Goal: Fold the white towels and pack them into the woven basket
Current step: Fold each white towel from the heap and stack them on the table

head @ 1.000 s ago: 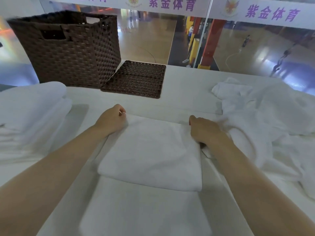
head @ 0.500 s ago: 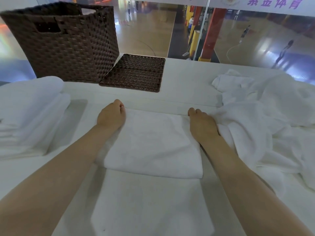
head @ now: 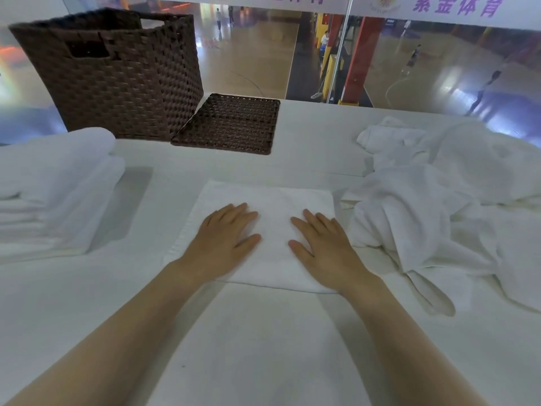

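Showing soft matt white terry cloth in the folded towel (head: pixel 272 200) at centre; rough dark brown wicker weave in the basket (head: pixel 117 83), upper left of the frame.

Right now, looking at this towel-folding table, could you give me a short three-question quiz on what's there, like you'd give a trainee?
1. True or false: both hands lie flat, fingers straight, on the folded towel.
2. Which lies beside the woven basket on the table? A) its flat woven lid B) a stack of plates C) a pair of scissors
3. Fill in: the loose pile of unfolded towels lies on the person's ____ side.

Key
1. True: the left hand and right hand press palms down on the towel.
2. A: the woven lid lies flat to the right of the basket.
3. Right; a folded stack sits on the left.
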Tool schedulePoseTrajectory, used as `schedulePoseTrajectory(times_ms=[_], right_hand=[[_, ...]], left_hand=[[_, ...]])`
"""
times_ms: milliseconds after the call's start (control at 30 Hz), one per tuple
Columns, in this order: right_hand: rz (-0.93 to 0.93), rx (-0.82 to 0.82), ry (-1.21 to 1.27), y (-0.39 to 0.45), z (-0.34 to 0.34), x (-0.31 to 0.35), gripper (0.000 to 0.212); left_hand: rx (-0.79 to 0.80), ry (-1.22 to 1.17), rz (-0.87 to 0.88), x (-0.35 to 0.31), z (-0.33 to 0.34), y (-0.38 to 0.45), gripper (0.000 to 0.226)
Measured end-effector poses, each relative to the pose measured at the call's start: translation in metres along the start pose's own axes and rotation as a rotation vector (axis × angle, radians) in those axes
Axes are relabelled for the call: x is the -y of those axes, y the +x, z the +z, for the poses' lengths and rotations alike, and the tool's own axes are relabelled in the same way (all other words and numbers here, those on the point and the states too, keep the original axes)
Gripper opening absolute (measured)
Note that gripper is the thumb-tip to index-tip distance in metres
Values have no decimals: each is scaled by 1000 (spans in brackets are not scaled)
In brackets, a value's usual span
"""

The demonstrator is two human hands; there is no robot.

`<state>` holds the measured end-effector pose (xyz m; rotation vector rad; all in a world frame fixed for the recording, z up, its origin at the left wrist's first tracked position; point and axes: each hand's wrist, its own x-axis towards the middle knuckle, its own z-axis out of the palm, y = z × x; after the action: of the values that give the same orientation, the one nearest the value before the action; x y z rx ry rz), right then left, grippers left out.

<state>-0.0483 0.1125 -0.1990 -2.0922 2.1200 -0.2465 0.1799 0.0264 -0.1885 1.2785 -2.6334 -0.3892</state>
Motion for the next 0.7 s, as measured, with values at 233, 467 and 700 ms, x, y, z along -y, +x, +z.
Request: schedulePoseTrajectory(times_ms=[233, 467, 700], right_hand=[[-19, 13, 68, -5, 2, -4, 55], [292, -384, 699, -5, -3, -11, 38], [436, -148, 532, 30, -46, -27, 27]], left_hand=[[90, 173, -8, 1, 7, -12, 88], [82, 124, 122, -51, 6, -25, 91], [-152, 44, 461, -117, 43, -34, 46]])
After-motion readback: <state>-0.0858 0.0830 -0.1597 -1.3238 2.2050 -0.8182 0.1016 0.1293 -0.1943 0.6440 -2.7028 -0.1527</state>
